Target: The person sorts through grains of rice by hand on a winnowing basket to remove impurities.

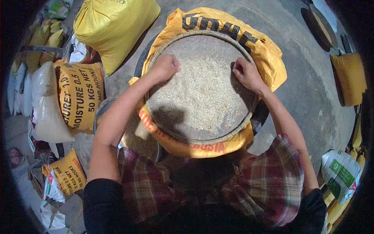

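A round sieve point(156, 121) with a bamboo rim and mesh bottom lies between my arms, with pale husked grain point(200, 89) spread across its middle. Over its left part is my left hand point(165, 67), fingers curled closed; whatever they may hold is hidden. My right hand point(248, 75) is inside the right rim, thumb and forefinger pressed together in a pinch. Anything between them is too small to make out. Under the sieve, an orange woven sack point(269, 58) with black and red lettering is draped over a dark round tub point(261, 115), mostly hidden.
A full yellow sack point(113, 27) stands at the upper left, above a printed orange sack point(80, 97) and a whitish filled bag point(48, 103). By my left arm is a metal container point(142, 134). On the right are a tan sack point(348, 80) and a green-white bag point(341, 173).
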{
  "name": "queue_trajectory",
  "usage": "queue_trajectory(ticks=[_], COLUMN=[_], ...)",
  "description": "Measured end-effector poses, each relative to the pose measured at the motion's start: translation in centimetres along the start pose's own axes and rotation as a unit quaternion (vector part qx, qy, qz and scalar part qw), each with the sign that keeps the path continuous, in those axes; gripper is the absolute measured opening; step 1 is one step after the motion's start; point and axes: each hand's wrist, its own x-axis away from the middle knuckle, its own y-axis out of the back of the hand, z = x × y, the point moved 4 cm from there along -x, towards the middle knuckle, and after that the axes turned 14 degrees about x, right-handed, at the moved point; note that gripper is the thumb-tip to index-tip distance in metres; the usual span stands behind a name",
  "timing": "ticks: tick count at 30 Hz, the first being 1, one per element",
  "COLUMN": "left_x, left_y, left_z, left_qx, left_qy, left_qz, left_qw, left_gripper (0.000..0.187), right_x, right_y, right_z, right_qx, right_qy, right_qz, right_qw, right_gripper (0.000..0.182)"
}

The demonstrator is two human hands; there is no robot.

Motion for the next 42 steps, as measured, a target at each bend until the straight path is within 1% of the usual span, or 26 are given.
queue_trajectory(ticks=[1,3,5,6,8,9,12,14,15,17,19,20,22,23,26,28,29,31,32,33,34,36,37,39,40,42], left_x=[0.5,1.1,1.4,1.2,0.6,0.2,-0.8,-1.2,-1.3,-1.0,-0.9,-0.9,-1.4,-1.6,-2.2,-2.3,-2.3,-2.1,-2.1,-2.1,-2.1,-2.1,-2.3,-3.2,-3.7,-3.8], left_y=[-0.7,-1.1,-0.6,0.0,1.6,1.7,1.4,0.2,-0.2,-0.7,-1.0,-0.7,-0.1,0.2,0.9,-0.1,-0.7,-1.5,-1.8,-1.9,-1.5,-0.7,-0.7,-0.4,-1.0,-1.5], left_z=[-0.3,-1.0,-1.9,-2.3,-2.3,-2.0,-1.6,-1.0,-1.5,-2.0,-1.8,-1.6,-1.0,-1.0,-1.0,-1.5,-1.9,-2.6,-2.9,-3.4,-4.0,-4.6,-4.5,-4.1,-3.2,-2.7], left_qx=[-0.021,0.010,0.136,0.134,0.103,0.103,0.101,0.064,0.025,0.011,0.141,0.139,0.338,0.337,0.166,0.121,0.075,0.035,0.064,0.091,0.090,0.191,0.190,0.163,0.163,0.020], left_qy=[-0.034,-0.027,0.030,0.030,0.056,0.057,0.034,0.016,-0.003,0.000,-0.014,-0.012,0.064,0.064,0.035,0.009,-0.018,-0.028,-0.025,-0.021,-0.022,0.002,0.003,0.011,0.013,-0.027], left_qz=[0.019,0.031,0.086,0.088,0.027,0.025,-0.058,-0.026,0.007,0.009,0.056,0.058,0.111,0.109,0.006,-0.001,-0.006,-0.014,0.016,0.048,0.050,0.062,0.062,0.001,-0.001,-0.034], left_qw=[0.999,0.999,0.986,0.987,0.993,0.993,0.993,0.998,1.000,1.000,0.988,0.989,0.933,0.933,0.985,0.993,0.997,0.999,0.998,0.994,0.994,0.980,0.980,0.987,0.986,0.999], left_gripper=[0.012,0.014,0.018,0.018,0.021,0.021,0.016,0.017,0.018,0.013,0.010,0.010,0.009,0.009,0.014,0.015,0.016,0.017,0.018,0.019,0.019,0.017,0.017,0.020,0.020,0.019], right_x=[0.0,-0.4,-0.5,-0.4,-0.5,-0.6,-0.8,-0.5,-0.5,-0.5,-0.5,-0.5,-0.8,-0.9,-0.7,-0.3,-0.3,-0.6,-0.8,-1.2,-1.6,-1.9,-2.0,-2.0,-1.9,-1.9], right_y=[0.1,-0.6,-1.0,-1.2,-1.8,-2.0,-1.3,-0.2,-0.7,-2.3,-1.9,-1.9,-2.4,-2.7,-2.7,-2.0,-1.8,-2.0,-2.2,-2.1,-2.0,-1.6,-1.9,-2.3,-2.3,-2.2], right_z=[0.2,0.5,1.2,1.7,2.2,2.0,2.0,2.3,2.2,1.9,3.4,3.9,4.1,3.9,3.7,2.9,2.5,0.8,-0.2,-0.6,-0.9,-0.2,0.5,2.1,2.4,2.8], right_qx=[0.018,0.019,0.020,0.039,0.053,0.053,0.060,-0.081,-0.078,-0.249,-0.244,-0.194,-0.118,-0.118,-0.057,-0.206,-0.204,-0.430,-0.455,-0.455,-0.379,-0.195,-0.196,-0.030,-0.030,-0.038], right_qy=[0.009,0.042,0.075,0.076,0.063,0.064,0.097,-0.046,-0.045,-0.024,-0.016,-0.004,0.031,0.034,0.074,-0.026,-0.025,-0.118,-0.130,-0.132,-0.113,-0.063,-0.062,0.014,0.015,-0.006], right_qz=[-0.011,-0.017,-0.025,-0.009,0.018,0.018,0.004,0.094,0.094,0.101,0.105,0.090,0.078,0.078,0.073,0.059,0.060,0.116,0.106,0.105,0.104,0.079,0.080,0.062,0.063,0.096], right_qw=[1.000,0.999,0.997,0.996,0.996,0.996,0.993,0.991,0.991,0.963,0.964,0.977,0.989,0.989,0.993,0.977,0.977,0.887,0.874,0.874,0.912,0.976,0.975,0.998,0.997,0.995], right_gripper=[0.009,0.008,0.008,0.008,0.007,0.007,0.009,0.006,0.006,0.006,0.007,0.008,0.010,0.010,0.012,0.011,0.011,0.008,0.007,0.007,0.008,0.010,0.010,0.009,0.009,0.011])
